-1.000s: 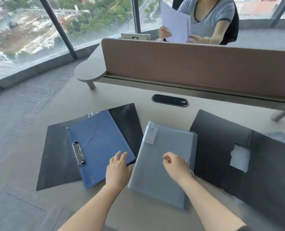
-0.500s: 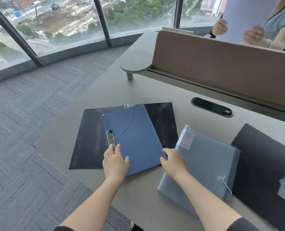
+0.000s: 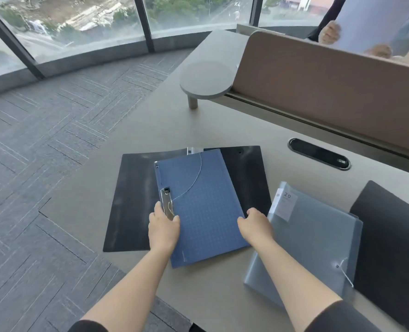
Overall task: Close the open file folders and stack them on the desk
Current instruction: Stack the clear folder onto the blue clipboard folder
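Note:
A blue folder (image 3: 203,202) with a metal clip (image 3: 167,202) lies on top of an open black folder (image 3: 131,200) spread flat on the desk (image 3: 165,125). My left hand (image 3: 163,227) grips the blue folder's left edge beside the clip. My right hand (image 3: 255,224) grips its right edge with curled fingers. A closed grey translucent folder (image 3: 313,238) with a white label lies to the right. Another open black folder (image 3: 390,236) lies at the far right, partly under the grey one.
A brown divider panel (image 3: 330,92) runs along the back of the desk, with a black cable slot (image 3: 318,153) in front of it. Behind the panel a person holds a sheet of paper (image 3: 371,22). Carpeted floor and windows lie to the left.
Both hands moved left off the grey folder onto the blue folder's two side edges. The view swung left and drew closer.

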The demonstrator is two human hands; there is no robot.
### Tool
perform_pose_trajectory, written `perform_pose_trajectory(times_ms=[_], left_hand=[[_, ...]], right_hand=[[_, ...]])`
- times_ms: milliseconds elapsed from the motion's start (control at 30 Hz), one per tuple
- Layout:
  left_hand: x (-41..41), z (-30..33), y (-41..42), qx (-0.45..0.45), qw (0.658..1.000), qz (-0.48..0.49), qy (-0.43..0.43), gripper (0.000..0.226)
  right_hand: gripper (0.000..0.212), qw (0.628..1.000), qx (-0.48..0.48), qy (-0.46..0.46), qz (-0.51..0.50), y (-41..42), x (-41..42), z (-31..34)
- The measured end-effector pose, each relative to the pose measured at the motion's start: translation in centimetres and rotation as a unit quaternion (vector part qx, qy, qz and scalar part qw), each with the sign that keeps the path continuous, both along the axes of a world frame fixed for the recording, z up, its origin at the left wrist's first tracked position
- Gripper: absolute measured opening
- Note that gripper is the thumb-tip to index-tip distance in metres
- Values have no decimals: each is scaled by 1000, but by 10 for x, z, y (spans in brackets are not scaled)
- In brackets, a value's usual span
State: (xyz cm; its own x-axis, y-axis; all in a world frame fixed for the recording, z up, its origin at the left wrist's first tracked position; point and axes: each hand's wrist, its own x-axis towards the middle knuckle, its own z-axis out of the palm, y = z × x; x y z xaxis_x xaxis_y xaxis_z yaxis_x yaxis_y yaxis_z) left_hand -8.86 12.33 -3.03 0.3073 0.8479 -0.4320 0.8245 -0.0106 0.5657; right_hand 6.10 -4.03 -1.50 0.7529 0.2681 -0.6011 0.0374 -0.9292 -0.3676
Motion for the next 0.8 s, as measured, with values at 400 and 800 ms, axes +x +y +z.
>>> perform_pose_trajectory(times_ms=[400,800], left_hand=[[-6,-1,18,-1,998,-47,-39,56],[9,11,13,124,989,-86,-5,47]], right_hand=[[22,995,-77,35,50,-2,-14,1],[23,998,-3,-62,-16,-28,2,11]])
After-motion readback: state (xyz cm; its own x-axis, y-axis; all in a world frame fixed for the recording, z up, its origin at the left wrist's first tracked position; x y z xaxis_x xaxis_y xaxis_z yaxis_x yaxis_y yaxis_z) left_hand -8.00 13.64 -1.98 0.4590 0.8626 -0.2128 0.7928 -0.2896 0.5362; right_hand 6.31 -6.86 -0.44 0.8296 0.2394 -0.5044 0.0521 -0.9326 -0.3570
